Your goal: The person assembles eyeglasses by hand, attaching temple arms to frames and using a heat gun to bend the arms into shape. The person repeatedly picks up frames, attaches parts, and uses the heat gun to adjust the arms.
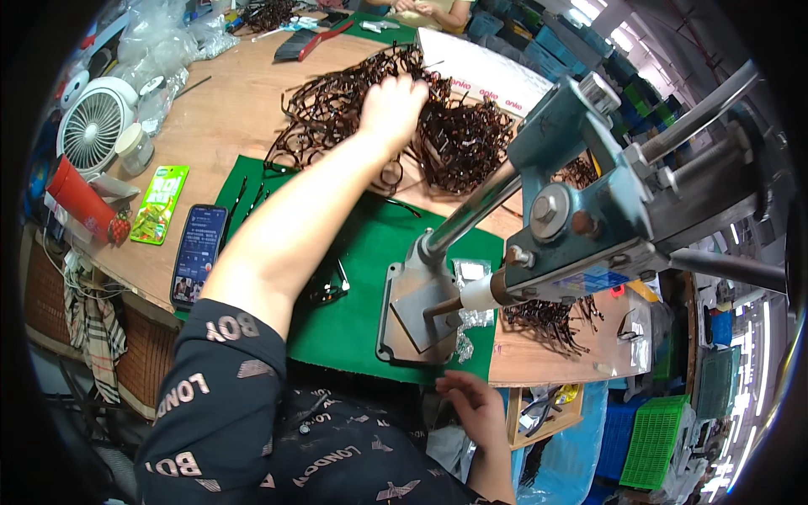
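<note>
My left arm stretches across the table, and my left hand [394, 111] is closed at the top of a big heap of brown tortoiseshell eyeglass frames [328, 122]. Its fingertips are hidden, so what they grip does not show. Near the table's front edge, my right hand [478, 408] hangs loosely curled with its fingers apart and nothing in it. Just above it stands the base of a hand press [408, 328], bolted to a metal plate on a green mat [337, 337]. One dark eyeglass frame [326, 290] lies on the mat beside my left arm.
At left are a phone [198, 252], a green packet [160, 206], a red cup [84, 202] and a white fan [94, 126]. The press's arm [589, 210] juts out at right. More frames [547, 324] lie beyond it. Another person's hands [417, 8] show at the far edge.
</note>
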Demonstrator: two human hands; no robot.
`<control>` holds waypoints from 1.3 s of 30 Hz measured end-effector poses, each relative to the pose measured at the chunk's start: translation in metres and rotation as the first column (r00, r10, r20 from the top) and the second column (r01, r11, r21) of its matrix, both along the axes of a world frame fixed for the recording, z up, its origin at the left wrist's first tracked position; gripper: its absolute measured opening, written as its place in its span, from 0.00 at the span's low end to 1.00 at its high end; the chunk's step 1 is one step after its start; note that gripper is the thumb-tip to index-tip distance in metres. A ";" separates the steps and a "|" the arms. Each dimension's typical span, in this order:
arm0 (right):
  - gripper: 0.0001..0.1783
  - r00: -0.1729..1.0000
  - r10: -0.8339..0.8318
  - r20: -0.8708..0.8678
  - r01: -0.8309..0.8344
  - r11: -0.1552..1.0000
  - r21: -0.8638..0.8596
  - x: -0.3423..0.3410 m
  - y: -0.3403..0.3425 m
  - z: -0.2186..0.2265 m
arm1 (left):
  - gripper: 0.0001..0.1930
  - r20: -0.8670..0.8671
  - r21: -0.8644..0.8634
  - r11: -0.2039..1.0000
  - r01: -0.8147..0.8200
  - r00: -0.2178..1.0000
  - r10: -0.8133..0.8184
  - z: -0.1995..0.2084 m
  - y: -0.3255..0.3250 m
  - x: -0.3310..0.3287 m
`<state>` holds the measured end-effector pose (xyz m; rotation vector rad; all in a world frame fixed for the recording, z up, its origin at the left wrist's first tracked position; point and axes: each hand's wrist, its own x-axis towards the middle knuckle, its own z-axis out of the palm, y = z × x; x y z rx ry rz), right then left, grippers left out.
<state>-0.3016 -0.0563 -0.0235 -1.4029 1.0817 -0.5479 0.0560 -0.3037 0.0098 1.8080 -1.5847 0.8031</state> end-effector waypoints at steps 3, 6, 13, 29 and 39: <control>0.14 0.994 -0.109 0.001 0.108 0.986 -0.129 -0.020 -0.009 -0.001 | 0.16 -0.575 -0.039 0.981 0.187 0.799 -0.176 0.048 -0.007 0.002; 0.11 0.968 -0.250 0.004 0.246 0.951 -0.188 -0.029 -0.025 -0.021 | 0.10 -0.537 -0.123 0.817 0.563 0.655 -0.532 0.085 0.032 0.059; 0.06 0.951 -0.218 -0.220 0.099 0.888 -0.449 -0.032 -0.032 -0.041 | 0.10 -0.762 -0.636 0.434 0.638 -0.433 -0.481 0.116 0.142 0.011; 0.05 0.872 -0.038 -0.487 -0.310 0.728 -0.612 -0.018 -0.049 -0.032 | 0.42 -0.852 -0.265 0.751 0.605 0.218 -0.476 0.031 0.277 -0.049; 0.05 0.893 -0.026 -0.450 -0.285 0.741 -0.608 -0.025 -0.051 -0.038 | 0.53 -0.856 -0.509 0.744 0.433 -0.347 -0.384 0.021 0.284 -0.097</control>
